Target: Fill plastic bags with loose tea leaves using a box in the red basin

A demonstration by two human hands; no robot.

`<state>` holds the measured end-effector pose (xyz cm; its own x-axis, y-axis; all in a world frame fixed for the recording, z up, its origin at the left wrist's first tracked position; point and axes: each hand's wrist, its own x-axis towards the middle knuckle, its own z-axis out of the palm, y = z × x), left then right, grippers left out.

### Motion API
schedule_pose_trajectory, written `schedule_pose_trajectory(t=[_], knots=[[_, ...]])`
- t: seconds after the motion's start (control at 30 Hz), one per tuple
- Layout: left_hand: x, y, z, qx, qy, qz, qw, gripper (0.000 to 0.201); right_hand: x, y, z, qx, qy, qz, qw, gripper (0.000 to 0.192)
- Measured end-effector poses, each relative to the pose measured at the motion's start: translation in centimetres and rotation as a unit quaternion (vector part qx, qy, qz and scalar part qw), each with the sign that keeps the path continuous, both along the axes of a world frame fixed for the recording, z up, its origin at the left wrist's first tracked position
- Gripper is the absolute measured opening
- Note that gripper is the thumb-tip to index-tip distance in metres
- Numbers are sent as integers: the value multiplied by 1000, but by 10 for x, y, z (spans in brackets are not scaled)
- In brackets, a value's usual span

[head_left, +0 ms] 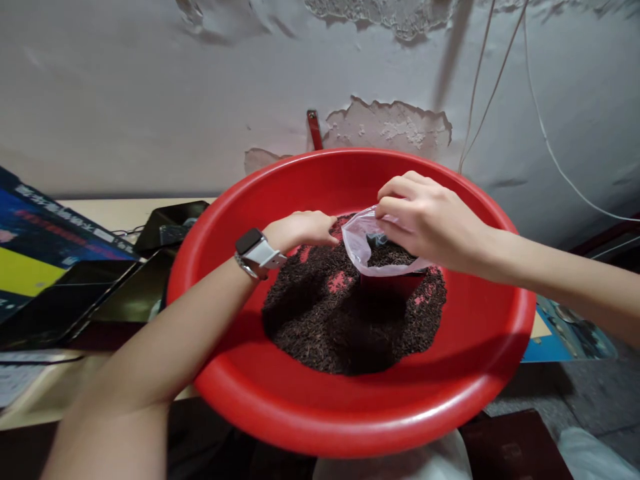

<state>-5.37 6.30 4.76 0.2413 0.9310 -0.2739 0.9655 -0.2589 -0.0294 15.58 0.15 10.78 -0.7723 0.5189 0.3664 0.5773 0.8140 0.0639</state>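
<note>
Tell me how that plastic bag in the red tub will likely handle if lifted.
The bag looks floppy: its thin rim creases near the right hand. The dark bits showing inside would probably make it sag. Since its mouth is open, tilting could well spill them.

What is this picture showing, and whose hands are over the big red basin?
There's no robot, just one person, using their own two bare hands. A camera worn on their head took this picture, looking forward and down. The red basin holds a pile of dark, loose bits, perhaps dried tea leaves. Their right hand grips the rim of a see-through plastic bag with dark bits inside. Their left hand, with a watch on its wrist, is beside the bag, holding nothing I can see.
</note>
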Motion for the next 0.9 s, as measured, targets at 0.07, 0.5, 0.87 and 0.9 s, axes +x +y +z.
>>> schedule_pose_trajectory(t=[0.07,0.5,0.87,0.9], knots=[[1,-1,0,11,1,7,1000,38,-8,-23,-7,11,7,55,998,26],[3,-1,2,20,21,-4,1000,46,-39,-28,-176,-480,-294,-161,811,91],[8,-2,3,8,45,-8,999,43,-49,-27,-217,-585,-68,-194,785,90],[8,-1,2,7,46,-9,999,43,-48,-29,-217,-586,-66,-188,786,84]])
